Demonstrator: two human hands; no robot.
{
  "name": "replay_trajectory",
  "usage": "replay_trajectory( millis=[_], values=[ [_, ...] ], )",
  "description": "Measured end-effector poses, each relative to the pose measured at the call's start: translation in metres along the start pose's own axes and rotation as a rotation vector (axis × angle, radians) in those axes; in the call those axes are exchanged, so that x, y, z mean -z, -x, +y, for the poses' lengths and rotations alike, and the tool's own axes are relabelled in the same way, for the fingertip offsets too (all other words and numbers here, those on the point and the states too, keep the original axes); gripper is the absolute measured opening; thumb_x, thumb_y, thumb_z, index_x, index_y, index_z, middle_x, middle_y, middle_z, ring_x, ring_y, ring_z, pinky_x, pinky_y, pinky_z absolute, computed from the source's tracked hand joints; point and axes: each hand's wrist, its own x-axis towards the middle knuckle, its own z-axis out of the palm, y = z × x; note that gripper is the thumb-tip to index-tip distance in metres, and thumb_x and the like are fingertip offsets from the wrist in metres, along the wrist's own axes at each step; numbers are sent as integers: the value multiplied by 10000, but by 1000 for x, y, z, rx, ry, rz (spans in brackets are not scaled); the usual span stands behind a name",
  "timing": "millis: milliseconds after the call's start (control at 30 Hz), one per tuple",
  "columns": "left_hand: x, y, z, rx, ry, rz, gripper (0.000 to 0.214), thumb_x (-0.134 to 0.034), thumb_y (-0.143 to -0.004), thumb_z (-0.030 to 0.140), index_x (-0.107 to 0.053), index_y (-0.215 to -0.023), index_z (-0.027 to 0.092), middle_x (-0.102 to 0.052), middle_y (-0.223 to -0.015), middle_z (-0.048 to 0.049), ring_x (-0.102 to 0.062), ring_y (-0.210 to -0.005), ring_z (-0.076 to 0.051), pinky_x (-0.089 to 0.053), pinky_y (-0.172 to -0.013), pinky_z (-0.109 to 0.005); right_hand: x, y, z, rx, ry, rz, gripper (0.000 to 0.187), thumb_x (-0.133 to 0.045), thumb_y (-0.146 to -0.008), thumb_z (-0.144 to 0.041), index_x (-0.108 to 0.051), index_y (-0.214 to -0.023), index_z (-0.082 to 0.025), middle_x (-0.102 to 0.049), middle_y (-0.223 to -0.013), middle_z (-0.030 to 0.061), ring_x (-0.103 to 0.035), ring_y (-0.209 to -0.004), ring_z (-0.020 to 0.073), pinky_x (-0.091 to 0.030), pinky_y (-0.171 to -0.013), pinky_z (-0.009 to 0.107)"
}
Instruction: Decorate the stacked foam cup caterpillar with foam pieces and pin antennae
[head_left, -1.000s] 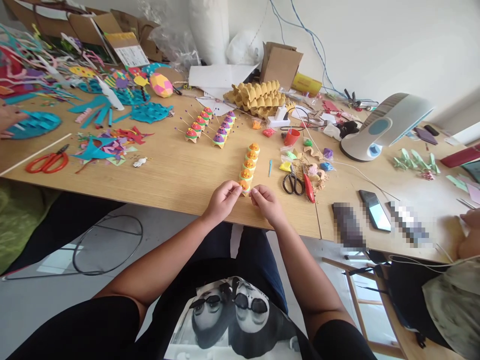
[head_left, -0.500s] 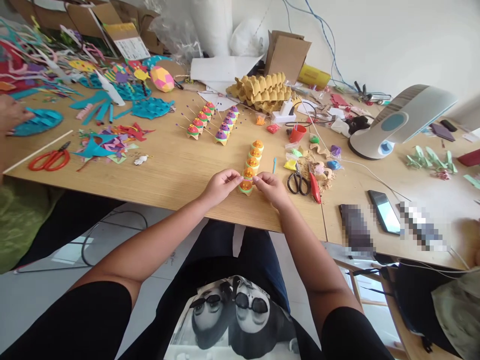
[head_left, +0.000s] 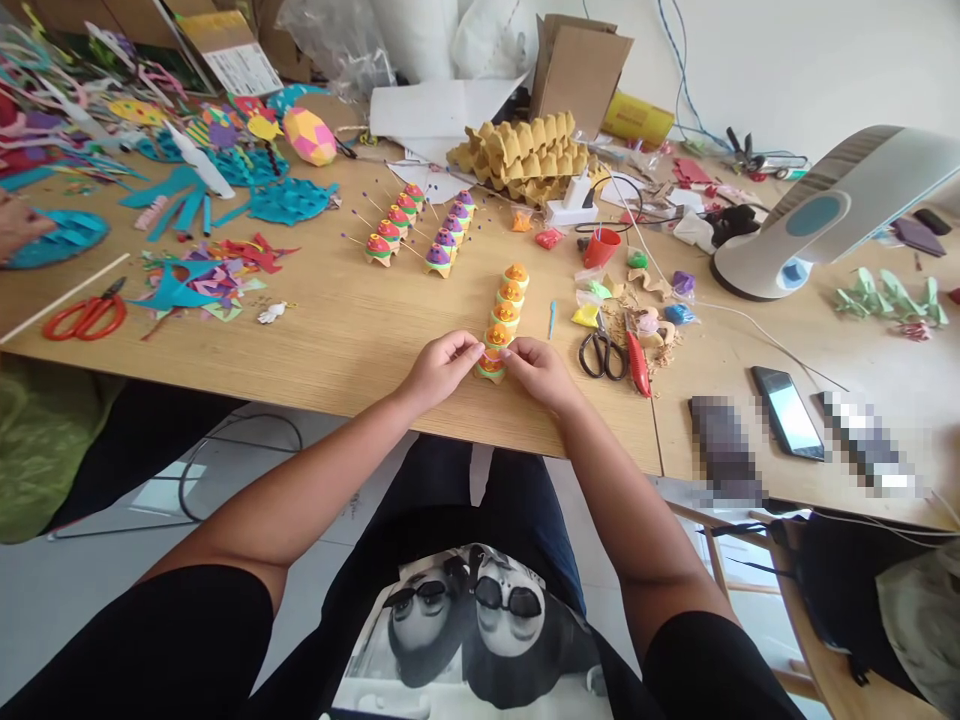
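Observation:
A thin pink strand (head_left: 493, 357), perhaps soft clay, stretches between my two hands. My left hand (head_left: 442, 372) pinches its left end between thumb and forefinger. The right end sits in the pinch of my right hand (head_left: 543, 374). Both hands are at the near end of an egg-carton caterpillar (head_left: 507, 312) with orange bumps and green and pale bands, and the strand crosses the front of its nearest bump. Whether the strand touches that bump I cannot tell. Farther back stand a red and green caterpillar (head_left: 394, 222) and a purple one (head_left: 451, 236), with pins sticking out.
Right of my hands lie a small blue stick (head_left: 552, 320), black-handled scissors (head_left: 604, 356), a red cutter (head_left: 638, 364) and clay packets (head_left: 586, 315). A red cup (head_left: 601, 248) and a white lamp (head_left: 806, 225) stand behind. Red scissors (head_left: 86, 312) and paper scraps (head_left: 202, 282) lie left, near another person's hand (head_left: 22, 228).
The view has shifted slightly. My hands keep their pinch near the front bump, and the pink strand now shows more plainly as a curve between my fingertips.

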Motion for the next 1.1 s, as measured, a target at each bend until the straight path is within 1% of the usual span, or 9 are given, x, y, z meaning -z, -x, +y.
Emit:
replay_trajectory(
  millis=[200, 467, 600, 700, 833, 1100],
  values=[
    [0, -2, -5, 35, 86, 66, 278, -695, -838, 442, -652, -864, 169, -655, -823, -14, -590, -764, -139, -468, -723, -249, 0, -1, -1, -45, -22, 20, 460, -637, -816, -617, -564, -696, -178, -417, -595, -43, -331, -559, 92, -253, -538, 254],
    [-1, -3, -8, 62, 145, 87, 293, -698, -835, 464, -671, -864, 174, -651, -806, -9, -567, -741, -130, -447, -704, -247, -1, -3, -1, -36, -30, 42, 511, -576, -834, -671, -534, -672, -189, -407, -592, -37, -331, -565, 99, -256, -530, 256],
    [0, -4, -8, 86, 205, 95, 291, -705, -823, 464, -670, -856, 177, -624, -762, -2, -542, -715, -125, -448, -703, -251, -2, -2, -4, -22, -37, 53, 526, -565, -835, -686, -514, -658, -193, -410, -604, -33, -326, -570, 101, -261, -531, 258],
    [2, -4, -6, 111, 231, 79, 291, -702, -818, 464, -661, -838, 176, -601, -726, 0, -517, -682, -122, -441, -677, -254, -2, -1, -6, -26, -42, 49, 525, -562, -838, -686, -516, -660, -195, -413, -603, -32, -327, -571, 103, -264, -530, 259],
    [2, -5, -6, 96, 201, 44, 289, -707, -818, 458, -649, -812, 174, -612, -759, -4, -524, -708, -123, -429, -684, -252, -3, -2, -4, -17, -23, 50, 510, -573, -840, -664, -537, -662, -187, -408, -606, -32, -334, -579, 105, -270, -538, 260],
    [0, -5, -8, 81, 178, 65, 277, -700, -829, 450, -656, -829, 177, -646, -787, -4, -558, -724, -125, -444, -700, -248, -3, -3, -4, -32, 13, 62, 516, -562, -838, -675, -538, -662, -190, -405, -607, -31, -332, -580, 106, -283, -544, 260]
  ],
)
